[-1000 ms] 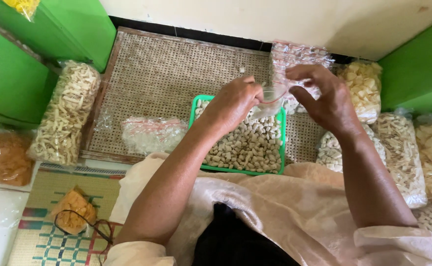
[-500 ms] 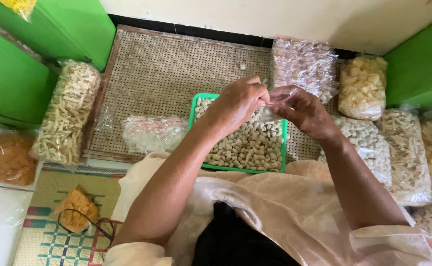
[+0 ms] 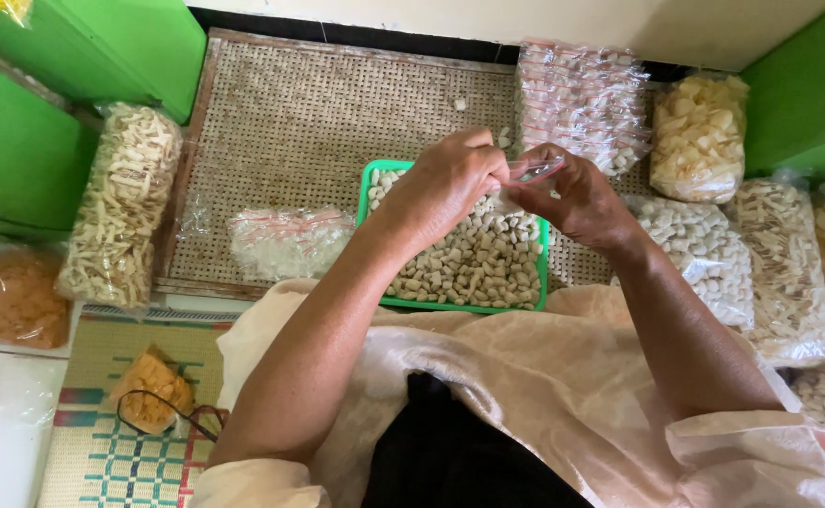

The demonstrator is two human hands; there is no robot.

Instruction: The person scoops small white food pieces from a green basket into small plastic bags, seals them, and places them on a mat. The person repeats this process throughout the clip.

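Small clear plastic bag (image 3: 535, 171) at frame centre, above green tray (image 3: 375, 179) of pale snack pieces. Left hand (image 3: 450, 183) and right hand (image 3: 577, 198) together, pinching bag's mouth. Likely light, thin, slippery film (contents crushable); grip best at top edge.

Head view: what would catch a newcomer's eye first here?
Both hands meet at centre, the left hand and right hand pinching a small clear plastic bag above a green tray of pale snack pieces. Filled snack bags crowd the right side, with another long bag at left.
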